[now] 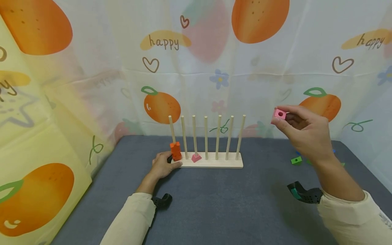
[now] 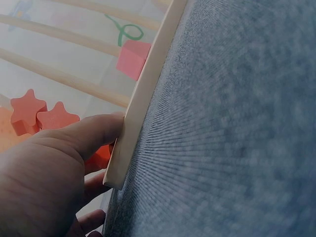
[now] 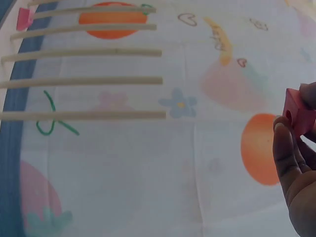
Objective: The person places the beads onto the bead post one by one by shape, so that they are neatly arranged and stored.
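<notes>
Pinching a pink block (image 1: 276, 115) between thumb and fingertips of the right hand (image 1: 309, 132), parted only to the block's width, in the air and well apart from the wooden peg rack (image 1: 214, 164). Gripping the rack's left end with the left hand (image 1: 162, 165), thumb at the near edge, other fingers partly hidden, just beside orange star-shaped blocks (image 1: 176, 151) on the leftmost peg (image 1: 172, 129). Visible low on the third peg (image 1: 194, 136) from the left: another pink block (image 1: 196, 158). Likely to drop the held block if pinched too lightly; likely to catch on a peg tip if lowered with the hole (image 1: 280, 114) out of line. Possibly tilting the rack by pushing sideways against a peg under a loose left grip.
</notes>
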`<action>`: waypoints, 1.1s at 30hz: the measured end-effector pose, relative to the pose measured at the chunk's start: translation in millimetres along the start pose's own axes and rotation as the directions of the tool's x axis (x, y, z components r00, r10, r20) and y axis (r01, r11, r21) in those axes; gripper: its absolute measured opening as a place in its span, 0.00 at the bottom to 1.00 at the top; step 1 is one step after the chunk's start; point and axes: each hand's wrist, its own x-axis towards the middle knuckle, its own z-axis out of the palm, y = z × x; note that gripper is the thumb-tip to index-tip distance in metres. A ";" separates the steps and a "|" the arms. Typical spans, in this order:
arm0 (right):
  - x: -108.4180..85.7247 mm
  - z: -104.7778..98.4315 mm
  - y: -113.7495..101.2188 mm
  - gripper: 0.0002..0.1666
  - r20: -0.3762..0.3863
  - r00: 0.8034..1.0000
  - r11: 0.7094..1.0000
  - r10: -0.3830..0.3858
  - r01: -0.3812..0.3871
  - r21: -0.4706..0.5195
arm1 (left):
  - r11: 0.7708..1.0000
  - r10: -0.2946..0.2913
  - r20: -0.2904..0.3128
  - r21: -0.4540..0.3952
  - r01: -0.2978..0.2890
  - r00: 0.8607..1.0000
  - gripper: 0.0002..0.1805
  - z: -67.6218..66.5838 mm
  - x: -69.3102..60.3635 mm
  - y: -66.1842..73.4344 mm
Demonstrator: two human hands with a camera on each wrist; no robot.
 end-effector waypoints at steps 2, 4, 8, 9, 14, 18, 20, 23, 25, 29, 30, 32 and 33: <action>4.6 7.7 -3.0 0.21 0.009 1.000 1.000 -0.023 0.023 0.014 | 1.000 0.003 -0.001 0.001 -0.003 1.000 0.29 -0.4 -0.5 0.6; 8.8 15.6 -5.7 0.21 0.017 0.999 0.999 -0.041 0.041 0.009 | 1.000 0.005 -0.003 0.004 -0.005 1.000 0.29 -0.8 -1.0 1.0; 15.7 31.6 -8.0 0.19 0.038 0.998 0.999 -0.053 0.053 0.005 | 1.000 0.000 -0.005 0.006 0.000 1.000 0.28 -1.2 -1.3 1.8; 17.1 35.9 -7.9 0.19 0.047 0.997 0.999 -0.053 0.052 0.012 | 1.000 -0.002 -0.004 0.004 0.002 1.000 0.29 -1.2 -1.3 1.9; 27.2 58.0 -3.8 0.17 0.093 0.995 0.995 -0.041 0.031 0.099 | 1.000 -0.007 -0.002 0.002 0.007 1.000 0.29 -1.4 -1.1 2.2; 35.1 74.3 -3.3 0.17 0.110 0.992 0.990 -0.055 0.040 0.136 | 1.000 -0.010 0.001 0.007 0.010 1.000 0.30 -1.2 -0.2 2.2; 38.5 82.5 -4.1 0.17 0.120 0.992 0.990 -0.047 0.029 0.141 | 1.000 -0.011 0.000 0.007 0.011 1.000 0.31 -1.2 0.3 2.2; 43.4 96.5 -5.8 0.17 0.153 0.988 0.992 -0.017 -0.003 0.129 | 1.000 -0.006 -0.005 0.002 0.007 1.000 0.31 -1.3 0.9 1.7; 46.0 106.8 -7.0 0.18 0.181 0.984 0.991 0.007 -0.031 0.127 | 1.000 -0.004 -0.005 -0.002 0.004 1.000 0.31 -1.5 0.8 1.6; 49.7 128.1 -7.6 0.18 0.222 0.974 0.991 0.037 -0.065 0.119 | 1.000 0.002 -0.003 0.001 -0.002 1.000 0.30 -1.0 0.4 0.7; 50.5 133.3 -7.1 0.18 0.229 0.972 0.991 0.045 -0.073 0.116 | 1.000 0.005 -0.003 0.003 -0.005 1.000 0.30 -0.8 0.3 0.5; 52.0 143.0 -5.9 0.18 0.238 0.969 0.992 0.062 -0.087 0.096 | 1.000 0.008 -0.006 0.004 -0.008 1.000 0.29 0.0 0.2 0.0; 52.5 147.7 -5.0 0.18 0.242 0.968 0.992 0.073 -0.096 0.086 | 1.000 0.009 -0.006 0.003 -0.009 1.000 0.29 0.4 -0.2 -0.2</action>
